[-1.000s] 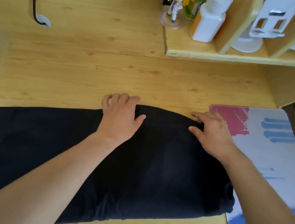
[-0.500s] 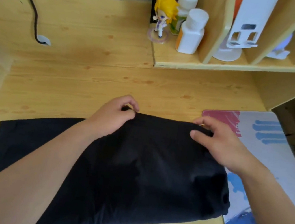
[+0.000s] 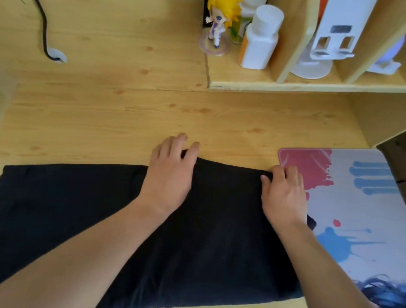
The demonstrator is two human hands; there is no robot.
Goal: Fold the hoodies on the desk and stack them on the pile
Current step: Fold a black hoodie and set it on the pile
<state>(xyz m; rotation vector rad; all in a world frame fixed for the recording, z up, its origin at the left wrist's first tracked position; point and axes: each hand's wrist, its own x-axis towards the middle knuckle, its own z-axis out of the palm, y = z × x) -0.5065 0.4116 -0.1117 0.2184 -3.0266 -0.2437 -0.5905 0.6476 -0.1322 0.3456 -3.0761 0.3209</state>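
While the black hoodie (image 3: 206, 232) lies partly folded along the desk's (image 3: 125, 106) near edge, its right end overlapping the printed mat (image 3: 360, 215), the left hand (image 3: 170, 172) and right hand (image 3: 286, 191) each seem to pinch its far folded edge, fingertips curled over the cloth.

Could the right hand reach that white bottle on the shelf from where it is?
Probably yes. The right hand grips the black hoodie at its far edge, so it must let go first. Only bare desk lies between it and the white bottle, which stands at the shelf's front.
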